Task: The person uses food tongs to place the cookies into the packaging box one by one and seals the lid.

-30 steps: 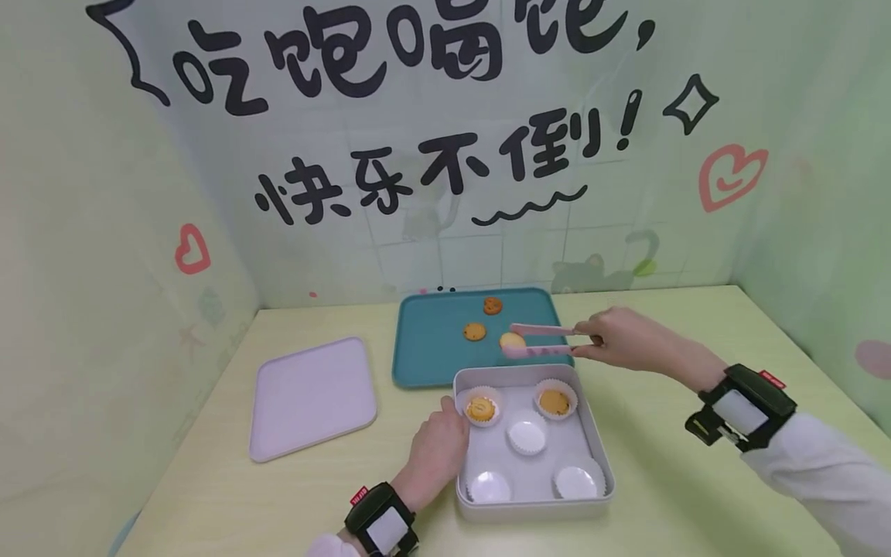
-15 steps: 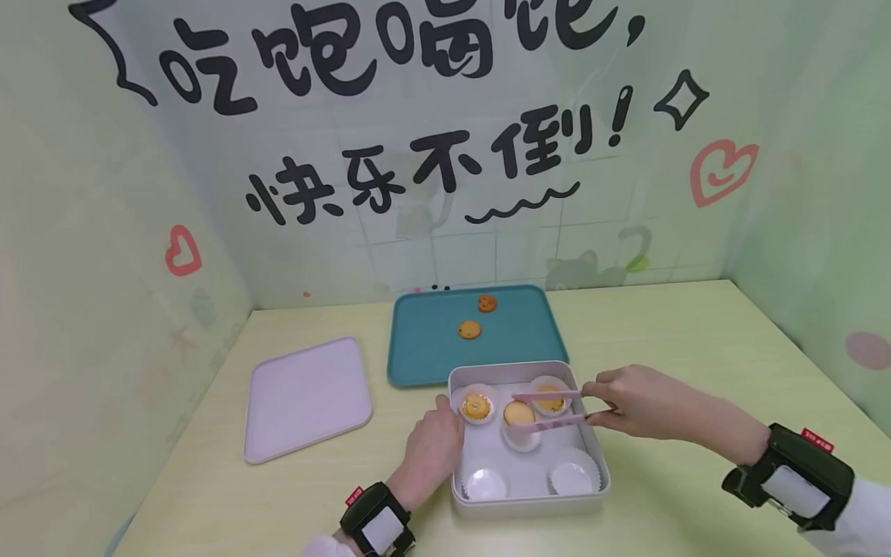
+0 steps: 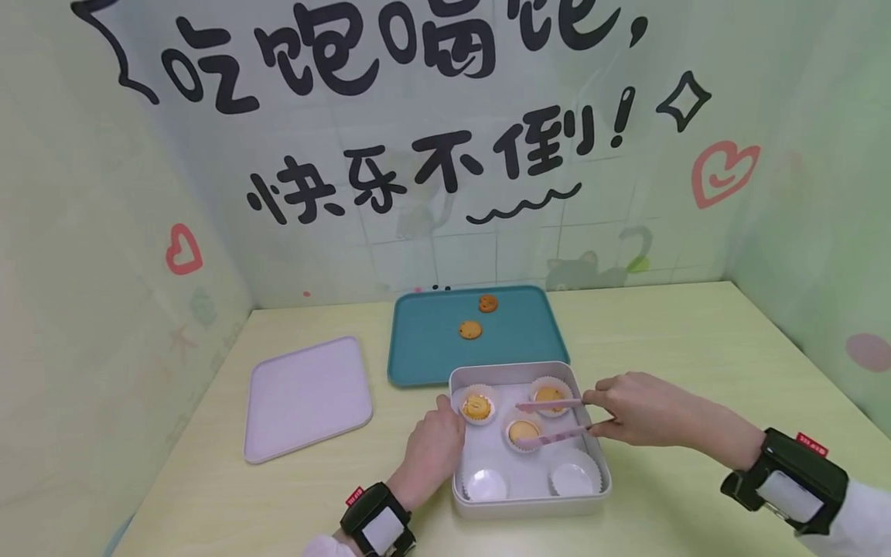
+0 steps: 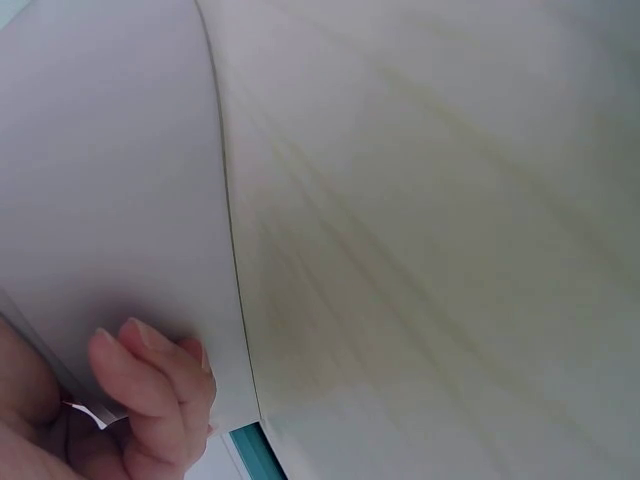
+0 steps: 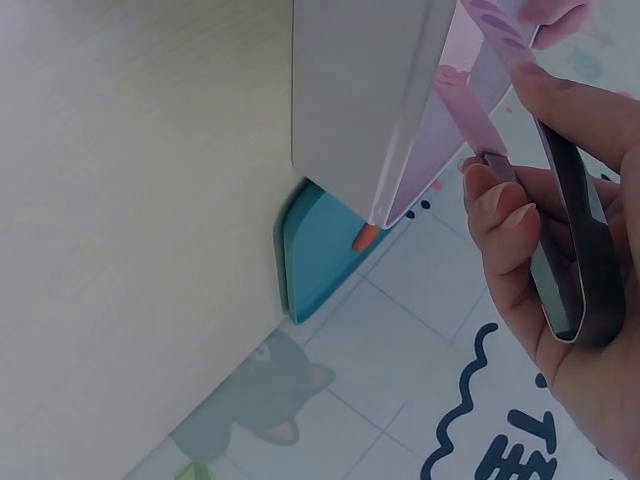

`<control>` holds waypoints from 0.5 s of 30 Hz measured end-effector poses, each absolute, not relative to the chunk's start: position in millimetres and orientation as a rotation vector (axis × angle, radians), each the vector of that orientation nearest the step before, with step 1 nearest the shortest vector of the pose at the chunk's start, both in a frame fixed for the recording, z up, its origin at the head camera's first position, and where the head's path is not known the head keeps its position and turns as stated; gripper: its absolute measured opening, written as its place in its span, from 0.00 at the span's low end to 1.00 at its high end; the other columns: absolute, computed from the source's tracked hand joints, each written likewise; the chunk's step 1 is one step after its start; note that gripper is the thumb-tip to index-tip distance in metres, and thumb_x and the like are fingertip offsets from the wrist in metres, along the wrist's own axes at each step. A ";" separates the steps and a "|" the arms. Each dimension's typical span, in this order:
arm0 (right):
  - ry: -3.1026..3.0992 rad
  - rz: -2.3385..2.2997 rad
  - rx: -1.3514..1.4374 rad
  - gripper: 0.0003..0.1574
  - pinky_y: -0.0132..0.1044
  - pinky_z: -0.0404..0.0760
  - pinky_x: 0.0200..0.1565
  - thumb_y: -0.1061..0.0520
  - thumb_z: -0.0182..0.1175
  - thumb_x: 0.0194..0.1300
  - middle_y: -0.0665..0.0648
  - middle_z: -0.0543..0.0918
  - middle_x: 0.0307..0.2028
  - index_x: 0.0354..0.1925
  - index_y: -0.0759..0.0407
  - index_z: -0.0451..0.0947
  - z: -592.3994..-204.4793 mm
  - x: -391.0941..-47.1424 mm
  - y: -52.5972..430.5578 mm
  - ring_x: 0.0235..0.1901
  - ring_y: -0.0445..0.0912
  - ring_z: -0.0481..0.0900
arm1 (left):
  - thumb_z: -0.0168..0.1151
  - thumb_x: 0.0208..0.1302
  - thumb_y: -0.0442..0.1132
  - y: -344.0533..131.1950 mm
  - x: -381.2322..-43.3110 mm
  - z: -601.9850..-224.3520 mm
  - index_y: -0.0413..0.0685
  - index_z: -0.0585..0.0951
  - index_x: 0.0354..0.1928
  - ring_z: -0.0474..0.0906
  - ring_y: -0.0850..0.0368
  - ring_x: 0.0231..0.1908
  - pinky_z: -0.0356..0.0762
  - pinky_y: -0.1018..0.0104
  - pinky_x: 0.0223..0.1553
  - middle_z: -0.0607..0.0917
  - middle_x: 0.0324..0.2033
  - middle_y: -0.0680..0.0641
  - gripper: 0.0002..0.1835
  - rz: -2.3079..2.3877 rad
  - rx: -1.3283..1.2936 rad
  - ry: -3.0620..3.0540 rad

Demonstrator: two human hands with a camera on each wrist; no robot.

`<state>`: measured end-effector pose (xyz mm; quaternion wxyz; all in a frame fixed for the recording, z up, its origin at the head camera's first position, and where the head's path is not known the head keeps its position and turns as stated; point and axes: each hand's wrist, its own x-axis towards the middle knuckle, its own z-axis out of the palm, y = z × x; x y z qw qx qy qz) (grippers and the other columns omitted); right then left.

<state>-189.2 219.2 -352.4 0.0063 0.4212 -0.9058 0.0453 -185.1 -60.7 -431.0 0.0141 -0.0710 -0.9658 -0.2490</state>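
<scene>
In the head view my right hand (image 3: 643,410) holds a pair of pink-tipped tongs (image 3: 557,439) over the pale box (image 3: 532,507). The right wrist view shows their metal handle (image 5: 570,270) between thumb and fingers. The tong tips stand apart, and a round cookie (image 3: 524,432) lies in the middle paper cup by the lower tip. Both back cups hold a cookie, the left one (image 3: 476,407) and the right one (image 3: 548,396), partly behind the upper tong arm. My left hand (image 3: 435,445) grips the box's left wall, its fingers (image 4: 160,390) curled against the outside.
Two front paper cups, left (image 3: 487,485) and right (image 3: 575,473), have no cookie in them. Behind the box lies a teal tray (image 3: 431,360) with two cookies, one in front (image 3: 469,329) and one behind (image 3: 487,303). A lilac tray (image 3: 306,402) lies at left.
The tongs carried a cookie from the teal tray to the box's middle cup and have spread, letting it go there. My left hand stays at the box's left wall.
</scene>
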 end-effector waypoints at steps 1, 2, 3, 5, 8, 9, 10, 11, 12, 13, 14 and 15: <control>-2.845 0.152 1.311 0.16 0.27 0.67 0.20 0.51 0.67 0.53 0.42 0.68 0.18 0.35 0.60 0.79 -351.4 -189.1 219.4 0.16 0.31 0.62 | 0.46 0.68 0.35 -60.6 -184.9 -431.2 0.33 0.66 0.36 0.70 0.55 0.14 0.67 0.65 0.11 0.70 0.15 0.44 0.09 -0.775 -0.223 -3.007; -2.852 0.169 1.305 0.17 0.27 0.67 0.20 0.50 0.67 0.53 0.42 0.67 0.18 0.36 0.60 0.79 -349.8 -188.8 219.9 0.16 0.31 0.62 | 0.46 0.68 0.35 -60.6 -184.8 -431.5 0.33 0.66 0.36 0.70 0.55 0.14 0.66 0.65 0.11 0.70 0.15 0.44 0.09 -0.777 -0.226 -3.006; -2.853 0.195 1.306 0.17 0.27 0.66 0.20 0.50 0.67 0.53 0.41 0.67 0.18 0.37 0.60 0.79 -347.6 -189.1 220.1 0.16 0.31 0.61 | 0.46 0.68 0.35 -60.5 -184.5 -431.5 0.32 0.66 0.36 0.70 0.55 0.14 0.66 0.65 0.11 0.70 0.15 0.44 0.09 -0.782 -0.227 -3.008; -2.841 0.242 1.305 0.16 0.26 0.64 0.19 0.50 0.66 0.54 0.41 0.65 0.18 0.37 0.59 0.79 -342.4 -190.4 220.7 0.16 0.31 0.59 | 0.46 0.68 0.35 -60.5 -184.4 -431.8 0.32 0.66 0.36 0.70 0.55 0.14 0.67 0.65 0.11 0.70 0.15 0.44 0.09 -0.788 -0.231 -3.005; -2.799 0.296 1.295 0.12 0.26 0.61 0.20 0.49 0.65 0.55 0.41 0.62 0.17 0.33 0.55 0.77 -331.7 -196.4 218.8 0.16 0.31 0.58 | 0.46 0.68 0.35 -60.6 -184.0 -431.8 0.32 0.67 0.37 0.70 0.54 0.14 0.67 0.64 0.12 0.70 0.16 0.44 0.09 -0.788 -0.229 -2.999; -2.781 0.300 1.287 0.12 0.26 0.61 0.20 0.49 0.65 0.55 0.41 0.62 0.17 0.32 0.54 0.77 -328.1 -200.2 217.2 0.16 0.32 0.57 | 0.46 0.68 0.35 -60.6 -183.9 -431.8 0.32 0.67 0.37 0.71 0.54 0.14 0.67 0.64 0.12 0.70 0.16 0.44 0.09 -0.784 -0.228 -2.997; -2.767 0.299 1.274 0.12 0.26 0.61 0.20 0.49 0.65 0.55 0.41 0.62 0.17 0.32 0.53 0.76 -324.5 -204.3 215.3 0.17 0.32 0.57 | 0.46 0.68 0.35 -60.6 -183.9 -431.9 0.32 0.67 0.37 0.71 0.54 0.14 0.68 0.64 0.12 0.70 0.16 0.44 0.09 -0.782 -0.226 -2.994; -2.754 0.293 1.264 0.11 0.26 0.61 0.20 0.49 0.65 0.55 0.42 0.62 0.16 0.31 0.53 0.75 -321.1 -209.1 212.8 0.17 0.32 0.57 | 0.46 0.68 0.35 -60.5 -183.9 -432.1 0.32 0.67 0.36 0.71 0.54 0.14 0.68 0.64 0.11 0.70 0.16 0.44 0.09 -0.782 -0.224 -2.993; -2.740 0.286 1.254 0.11 0.27 0.61 0.20 0.49 0.66 0.55 0.42 0.62 0.16 0.30 0.53 0.75 -318.2 -214.5 210.1 0.16 0.32 0.58 | 0.46 0.68 0.35 -60.2 -183.7 -431.8 0.32 0.67 0.36 0.71 0.54 0.14 0.67 0.64 0.12 0.70 0.16 0.44 0.09 -0.786 -0.220 -2.993; -2.733 0.278 1.241 0.12 0.27 0.61 0.20 0.49 0.66 0.55 0.43 0.63 0.16 0.30 0.54 0.75 -315.9 -220.0 206.8 0.16 0.33 0.58 | 0.46 0.68 0.35 -60.5 -183.4 -431.3 0.32 0.67 0.36 0.71 0.54 0.14 0.67 0.64 0.12 0.70 0.16 0.44 0.09 -0.780 -0.219 -2.994; -2.725 0.267 1.229 0.12 0.27 0.61 0.20 0.49 0.66 0.55 0.44 0.63 0.16 0.29 0.54 0.74 -314.2 -225.7 203.1 0.16 0.33 0.58 | 0.47 0.68 0.35 -60.9 -183.4 -431.1 0.32 0.67 0.36 0.71 0.54 0.14 0.67 0.64 0.12 0.70 0.16 0.44 0.09 -0.781 -0.218 -2.994; -2.720 0.256 1.221 0.12 0.28 0.62 0.20 0.50 0.66 0.55 0.44 0.64 0.16 0.28 0.54 0.74 -313.2 -231.3 199.4 0.16 0.34 0.59 | 0.47 0.68 0.35 -61.1 -183.0 -430.6 0.32 0.67 0.36 0.71 0.54 0.14 0.67 0.64 0.12 0.70 0.16 0.44 0.09 -0.781 -0.215 -2.995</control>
